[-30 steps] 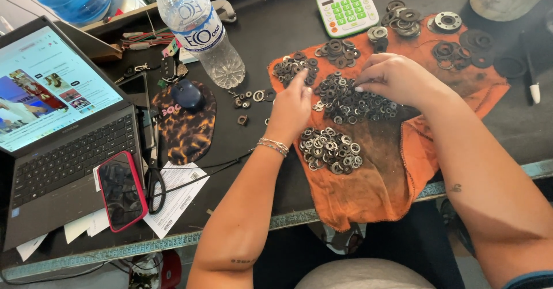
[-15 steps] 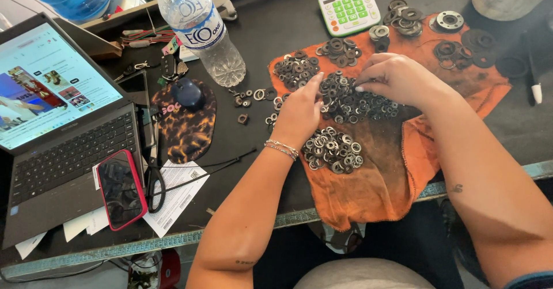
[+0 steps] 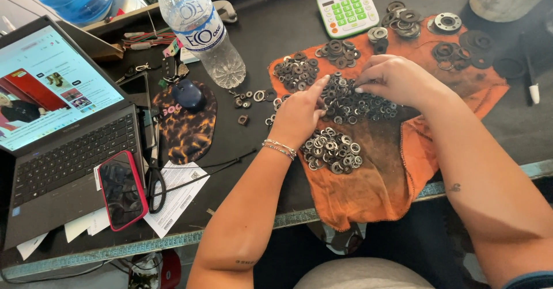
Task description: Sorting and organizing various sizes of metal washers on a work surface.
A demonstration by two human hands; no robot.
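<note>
A dark heap of small metal washers point(image 3: 354, 102) lies in the middle of an orange cloth point(image 3: 397, 168), and both hands work in it. The left hand point(image 3: 299, 113) rests palm down at the heap's near-left edge, its fingers point(image 3: 318, 87) stretched out and spread, touching the washers without gripping any. The right hand point(image 3: 397, 79) sits on the far-right side of the heap, its fingers point(image 3: 368, 84) curled down into the washers; whether they pinch one cannot be told. Just below the left fingers, nearer the person, lies a separate pile of brighter silver washers point(image 3: 333, 149). Beyond the fingers, toward the back of the cloth, sit two smaller dark piles point(image 3: 296, 70), and past the right hand larger rings and discs point(image 3: 455, 50) are grouped on the cloth's far-right part. A few loose washers point(image 3: 250, 98) lie on the bare black counter point(image 3: 271, 24) just left of the left hand. Behind the right fingers stands a white calculator with green keys point(image 3: 345, 6). Farther left of the left fingers a clear plastic water bottle point(image 3: 201, 30) lies tilted, then a blue mouse point(image 3: 188, 94) on a tortoiseshell-patterned pad point(image 3: 184, 130). Well apart at the left edge are an open laptop point(image 3: 57, 139), a red-cased phone point(image 3: 121, 189) resting on it, and black scissors point(image 3: 155, 179) on a printed paper point(image 3: 178, 200).
</note>
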